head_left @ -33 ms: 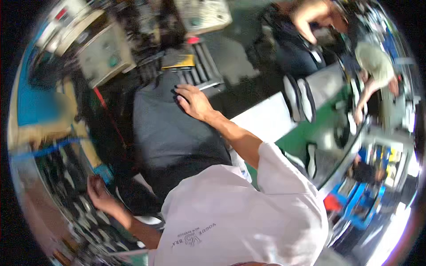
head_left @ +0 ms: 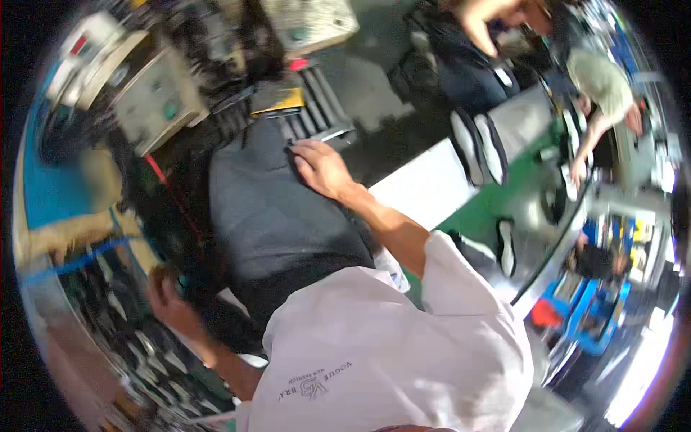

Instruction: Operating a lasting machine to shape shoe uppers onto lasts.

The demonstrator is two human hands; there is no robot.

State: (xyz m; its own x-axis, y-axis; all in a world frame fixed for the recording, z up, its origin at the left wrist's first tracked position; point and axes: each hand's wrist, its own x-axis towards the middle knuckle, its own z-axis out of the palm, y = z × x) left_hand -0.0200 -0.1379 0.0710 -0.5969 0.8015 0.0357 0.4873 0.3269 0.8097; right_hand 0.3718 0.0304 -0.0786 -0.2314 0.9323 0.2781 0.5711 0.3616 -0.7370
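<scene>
My right hand (head_left: pixel 322 167) lies on the knee of my dark grey trousers (head_left: pixel 281 209), its fingers stretched out and nothing in them. At the left, my left hand (head_left: pixel 173 302) is held out beside a rack of black and white shoes (head_left: pixel 137 338). Motion smears its fingers, so I cannot make out whether they hold anything.
Ahead are a beige machine box (head_left: pixel 155 101) and metal rollers (head_left: pixel 324 108). A white board (head_left: pixel 425 183) lies to the right, with a pair of shoes (head_left: pixel 489 147) beyond it. Two people work at the right, near blue bins (head_left: pixel 594 317).
My left hand has moved slightly forward and inward beside the shoe rack. The right hand stays on the knee, and the view has shifted a little.
</scene>
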